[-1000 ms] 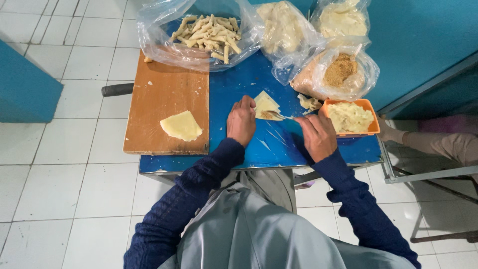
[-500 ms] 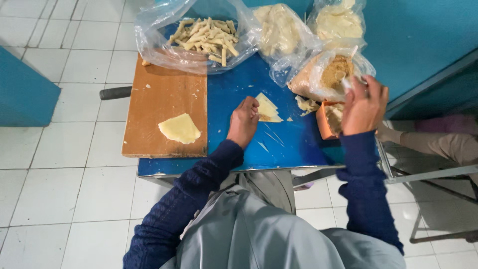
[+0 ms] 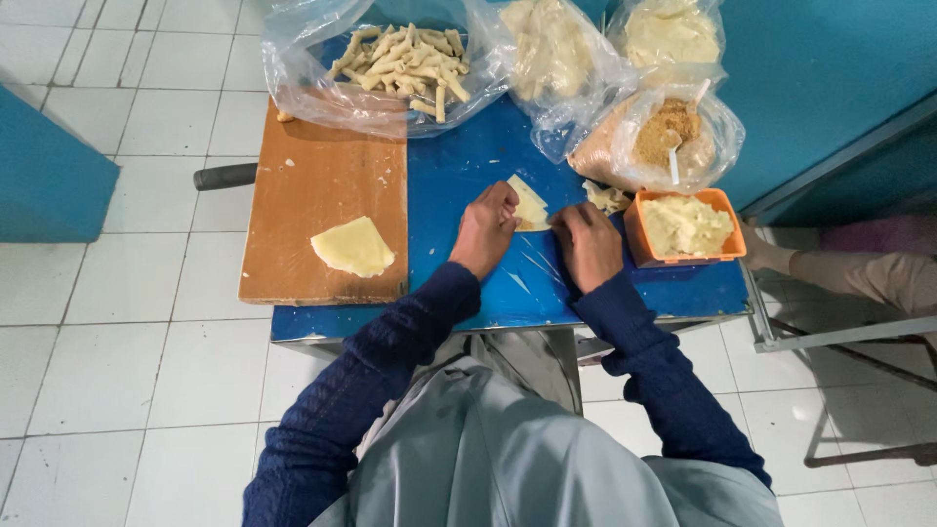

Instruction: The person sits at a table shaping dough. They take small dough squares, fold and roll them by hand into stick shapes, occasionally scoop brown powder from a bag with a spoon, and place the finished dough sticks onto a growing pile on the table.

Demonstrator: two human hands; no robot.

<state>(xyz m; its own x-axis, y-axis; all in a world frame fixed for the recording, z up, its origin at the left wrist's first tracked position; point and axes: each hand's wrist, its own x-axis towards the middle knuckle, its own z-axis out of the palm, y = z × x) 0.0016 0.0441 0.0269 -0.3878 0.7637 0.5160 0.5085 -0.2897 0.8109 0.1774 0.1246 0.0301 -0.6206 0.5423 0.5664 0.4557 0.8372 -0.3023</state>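
Dough wrapper [image 3: 530,203], a pale yellow sheet, is pinned on the blue table [image 3: 459,176] between both hands, just right of the wooden cutting board [image 3: 317,210], which serves as the landmark here. The left hand [image 3: 485,229] is curled over the sheet's near left edge, fingers bent down onto it, while the right hand [image 3: 588,244] is closed loosely at the sheet's right edge; whether anything small is pinched inside that fist cannot be told, since the fingertips are hidden. A second flat wrapper [image 3: 353,246] is laid unfilled on the board itself. Beyond the board's far edge, and partly resting on it, an open plastic bag [image 3: 303,83] is seen with many finished rolled sticks [image 3: 405,60] piled inside. Farther right of the board, an orange tub of pale filling [image 3: 683,226] is set beside the right hand, with a bag of brown crumbs [image 3: 664,132] behind it and two bags of pale sheets or dough [image 3: 556,44] at the table's far side. Judged from this layout, a good batch appears already rolled, one piece is in the folding stage, and at least one wrapper plus plenty of filling is left to be worked.
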